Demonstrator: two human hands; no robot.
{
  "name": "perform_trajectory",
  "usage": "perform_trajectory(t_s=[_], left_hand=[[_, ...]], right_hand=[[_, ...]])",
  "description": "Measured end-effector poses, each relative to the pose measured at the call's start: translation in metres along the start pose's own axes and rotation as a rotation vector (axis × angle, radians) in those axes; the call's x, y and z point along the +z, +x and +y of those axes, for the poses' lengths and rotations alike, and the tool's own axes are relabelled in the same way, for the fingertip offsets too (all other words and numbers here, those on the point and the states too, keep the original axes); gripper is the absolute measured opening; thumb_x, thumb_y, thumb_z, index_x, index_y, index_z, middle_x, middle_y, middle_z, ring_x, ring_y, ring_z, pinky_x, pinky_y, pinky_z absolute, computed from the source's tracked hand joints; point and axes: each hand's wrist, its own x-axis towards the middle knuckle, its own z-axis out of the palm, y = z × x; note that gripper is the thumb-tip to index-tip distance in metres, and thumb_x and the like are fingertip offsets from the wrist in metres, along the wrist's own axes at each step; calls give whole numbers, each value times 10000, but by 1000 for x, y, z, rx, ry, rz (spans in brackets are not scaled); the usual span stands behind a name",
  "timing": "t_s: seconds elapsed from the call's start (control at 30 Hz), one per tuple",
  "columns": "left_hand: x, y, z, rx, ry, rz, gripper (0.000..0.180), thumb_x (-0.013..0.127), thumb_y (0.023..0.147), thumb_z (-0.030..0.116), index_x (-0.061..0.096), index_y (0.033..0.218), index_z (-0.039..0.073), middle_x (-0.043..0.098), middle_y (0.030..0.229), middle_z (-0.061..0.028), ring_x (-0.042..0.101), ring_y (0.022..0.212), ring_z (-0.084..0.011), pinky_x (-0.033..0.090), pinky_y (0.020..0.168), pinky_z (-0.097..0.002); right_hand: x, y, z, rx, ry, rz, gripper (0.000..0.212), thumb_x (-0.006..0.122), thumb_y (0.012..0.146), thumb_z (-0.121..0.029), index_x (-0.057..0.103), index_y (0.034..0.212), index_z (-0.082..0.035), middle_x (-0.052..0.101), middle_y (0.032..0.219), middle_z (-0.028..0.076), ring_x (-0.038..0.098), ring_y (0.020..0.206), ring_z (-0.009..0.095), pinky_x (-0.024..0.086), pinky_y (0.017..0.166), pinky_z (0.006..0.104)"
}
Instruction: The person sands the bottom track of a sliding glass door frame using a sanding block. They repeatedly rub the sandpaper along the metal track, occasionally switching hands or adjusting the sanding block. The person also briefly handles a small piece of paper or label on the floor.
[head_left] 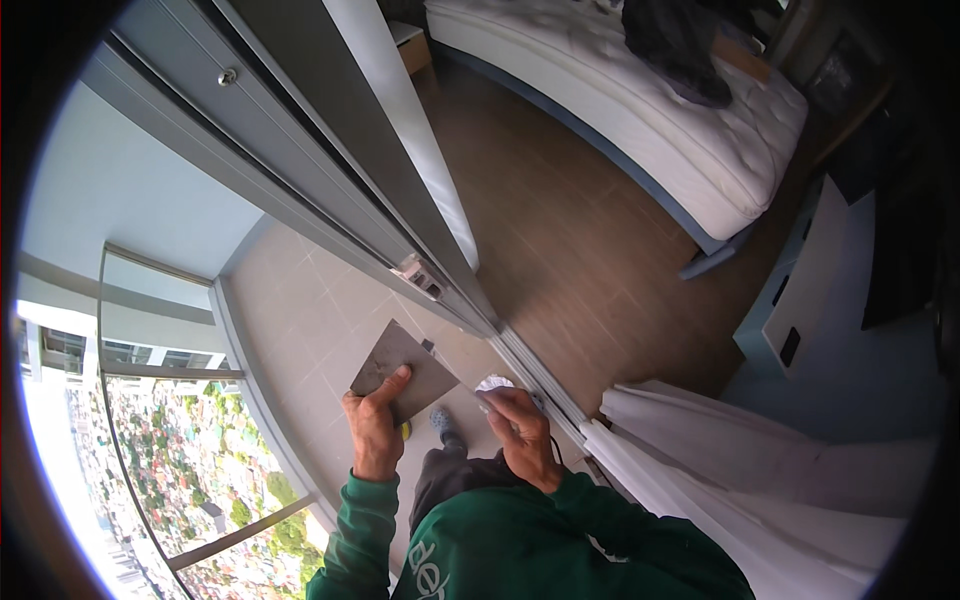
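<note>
My left hand [376,425] is closed around the lower edge of a flat, four-sided grey plate [410,371], with the thumb pressed on its upper face. Dark smears mark that face. Just right of the plate, my right hand [524,433] is closed, thumb and fingers together. A thin, pale edge juts from its fingertips toward the plate's corner, but I cannot make out what it belongs to. Beyond those fingers shows a white, crumpled-looking thing [494,383], partly hidden by the hand.
A sliding door frame [330,170] and its floor track [540,378] run beside my right hand. White curtains [680,470] hang at the lower right. Inside stand a bed with a white mattress [600,95] and a pale cabinet [815,285]. A glass railing [270,430] borders the tiled balcony.
</note>
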Motion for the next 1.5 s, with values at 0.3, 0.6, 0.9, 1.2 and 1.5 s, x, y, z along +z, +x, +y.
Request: perform_trajectory(t_s=[0.3,0.6,0.9,1.2,1.5], left_hand=[[11,-18,-14,157,225,109,194,801,806,108,736,905,-46,704,826,-38,604,735,-100,487,690,-257],[-1,-27,-14,223,518,-97,221,779,844,150,730,965,-28,653,757,-6,537,688,-67,448,614,-254],[-11,-25,20,231,607,-396,212,778,862,143,710,927,-47,612,694,-23,533,604,-73,427,524,-265],[-44,-2,28,90,386,-208,373,792,848,314,680,907,-37,670,747,-66,600,598,-120,530,620,-257],[-52,17,-50,-219,-537,-406,249,492,1033,307,532,992,64,356,586,78,367,522,-44,316,487,-213]], right_hand=[[25,22,-19,449,668,139,326,650,889,-160,637,1149,37,660,996,60,603,917,126,469,849,278],[17,37,-29,406,477,128,347,634,875,-198,662,1108,57,671,913,67,599,852,129,458,786,273],[7,60,-31,332,466,-53,366,625,871,-208,665,1107,70,682,938,77,606,870,132,466,805,277],[-13,68,-29,285,633,30,285,588,905,-123,638,1118,60,705,1019,134,700,915,221,550,867,338],[75,11,-60,908,1047,-192,322,624,924,-179,605,1181,14,669,1075,98,654,979,201,526,883,355]])
